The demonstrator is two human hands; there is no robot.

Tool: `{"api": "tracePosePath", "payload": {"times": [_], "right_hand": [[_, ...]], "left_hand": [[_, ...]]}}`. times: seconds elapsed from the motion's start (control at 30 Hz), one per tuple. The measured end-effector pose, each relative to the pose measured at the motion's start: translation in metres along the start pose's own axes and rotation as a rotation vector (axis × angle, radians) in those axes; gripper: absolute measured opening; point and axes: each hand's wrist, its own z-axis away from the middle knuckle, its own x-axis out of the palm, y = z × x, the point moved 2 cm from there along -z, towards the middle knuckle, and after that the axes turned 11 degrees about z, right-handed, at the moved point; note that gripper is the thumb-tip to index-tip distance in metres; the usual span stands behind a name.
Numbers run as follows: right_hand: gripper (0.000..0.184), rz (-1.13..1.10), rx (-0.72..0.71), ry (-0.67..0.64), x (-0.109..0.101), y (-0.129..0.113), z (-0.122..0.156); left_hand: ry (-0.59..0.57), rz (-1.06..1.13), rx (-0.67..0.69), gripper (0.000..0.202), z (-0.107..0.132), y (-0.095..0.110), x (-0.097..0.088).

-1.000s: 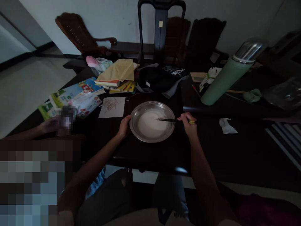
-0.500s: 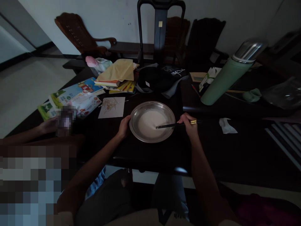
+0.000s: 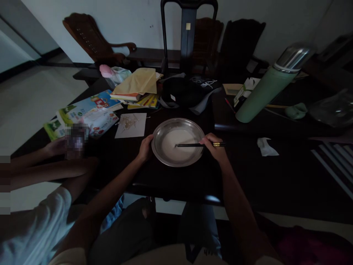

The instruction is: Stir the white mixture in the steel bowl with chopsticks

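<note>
A round steel basin (image 3: 158, 138) holding pale batter (image 3: 178, 149) sits on the dark table (image 3: 275, 176) in front of me. My left hand (image 3: 145, 147) grips the basin's left rim. My right hand (image 3: 213, 146) is closed on a pair of dark chopsticks (image 3: 193, 145) with a gold band. Their tips rest in the batter near the middle of the basin.
Another person's arms (image 3: 49, 167) lie on the table at the left. A white paper with thin sticks (image 3: 131, 125), packets and books (image 3: 91, 110), a black bag (image 3: 183, 92), a green thermos (image 3: 268, 88) and a crumpled tissue (image 3: 264, 146) surround the basin.
My right hand has shifted left with the chopsticks, and their tips have moved through the batter toward the middle. The left hand stays on the rim.
</note>
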Motion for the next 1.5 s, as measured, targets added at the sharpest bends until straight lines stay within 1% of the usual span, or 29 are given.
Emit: {"api": "tracePosePath", "payload": {"times": [0.07,0.13,0.2,0.27,0.33,0.4,0.47,0.53,0.57,0.63,0.7,0.73,0.77,0.83,0.9,0.93,0.97,1.0,1.1,1.13,1.17,1.2,1.27,1.3,1.33,1.4,1.47,1.5], "right_hand": [[0.031,0.033,0.023,0.044,-0.001,0.001,0.000],[0.036,0.020,0.078,0.134,-0.005,0.005,0.001],[0.043,-0.028,0.102,0.173,-0.008,0.008,0.002],[0.043,-0.053,0.075,0.112,-0.005,0.006,0.002],[0.037,-0.028,0.030,0.021,-0.001,0.003,0.001],[0.032,0.017,0.009,0.002,0.001,0.001,0.000],[0.034,0.032,0.036,0.088,-0.002,0.002,0.000],[0.040,-0.003,0.080,0.178,-0.008,0.004,0.000],[0.043,-0.030,0.093,0.192,-0.009,0.005,0.001],[0.044,-0.061,0.089,0.134,-0.008,0.004,0.002],[0.038,-0.043,0.051,0.023,-0.002,0.002,0.001],[0.034,-0.021,0.032,-0.012,0.000,0.001,0.001],[0.031,0.005,0.021,-0.018,0.001,0.000,0.001],[0.031,0.042,0.035,0.061,-0.001,0.002,0.000],[0.037,0.029,0.075,0.170,-0.006,0.005,0.000],[0.041,0.008,0.089,0.195,-0.008,0.005,0.001],[0.043,-0.013,0.095,0.190,-0.008,0.004,0.001],[0.043,-0.027,0.092,0.156,-0.007,0.003,0.001],[0.034,-0.002,0.033,0.011,-0.001,-0.002,0.001],[0.031,0.014,0.012,-0.003,0.001,-0.003,0.001],[0.030,0.028,0.000,0.009,0.001,-0.003,0.001],[0.030,0.038,0.003,0.049,0.000,-0.001,0.001],[0.037,0.028,0.046,0.143,-0.004,0.003,0.001],[0.040,0.006,0.069,0.167,-0.006,0.005,0.002],[0.043,-0.020,0.083,0.167,-0.006,0.006,0.002],[0.043,-0.056,0.073,0.100,-0.004,0.004,0.002],[0.038,-0.037,0.037,0.017,0.000,0.000,0.001],[0.035,-0.014,0.025,0.000,0.001,-0.001,0.000]], "left_hand": [[0.014,0.001,-0.002,0.021,0.000,0.000,0.000],[0.020,0.002,-0.011,0.021,-0.001,-0.001,-0.001],[0.014,0.002,-0.024,0.022,-0.001,-0.001,-0.001],[0.006,0.004,-0.030,0.022,-0.001,-0.002,-0.002],[0.009,0.008,-0.025,0.021,-0.002,-0.002,-0.003],[0.011,0.007,-0.023,0.020,-0.002,-0.002,-0.003],[0.010,0.002,-0.026,0.020,-0.002,-0.002,-0.003],[0.004,-0.002,-0.027,0.020,-0.002,-0.002,-0.003],[0.001,-0.004,-0.024,0.020,-0.002,-0.002,-0.003],[-0.003,-0.004,-0.019,0.020,-0.002,-0.002,-0.003],[-0.003,-0.003,-0.014,0.021,-0.002,-0.002,-0.003],[-0.001,-0.002,-0.012,0.021,-0.002,-0.002,-0.003],[0.000,-0.002,-0.012,0.021,-0.001,-0.002,-0.003],[-0.001,-0.007,-0.007,0.020,-0.001,-0.001,-0.002],[-0.004,-0.005,-0.007,0.020,0.000,0.000,-0.001],[-0.006,-0.005,-0.009,0.020,0.000,0.000,-0.001],[-0.007,-0.006,-0.011,0.020,0.001,0.001,0.000],[-0.007,-0.007,-0.014,0.020,0.001,0.001,0.000],[-0.003,-0.011,-0.020,0.021,0.001,0.001,0.001],[-0.002,-0.012,-0.020,0.021,0.002,0.001,0.001],[-0.001,-0.012,-0.022,0.020,0.002,0.002,0.001],[0.000,-0.013,-0.023,0.019,0.001,0.002,0.001],[0.004,-0.016,-0.023,0.018,0.001,0.001,0.001],[0.004,-0.016,-0.021,0.018,0.001,0.001,0.001],[0.002,-0.016,-0.017,0.018,0.001,0.001,0.001],[-0.007,-0.016,-0.009,0.019,0.001,0.001,0.001],[-0.017,-0.016,-0.008,0.019,0.001,0.001,0.001],[-0.017,-0.016,-0.011,0.019,0.001,0.001,0.001]]}}
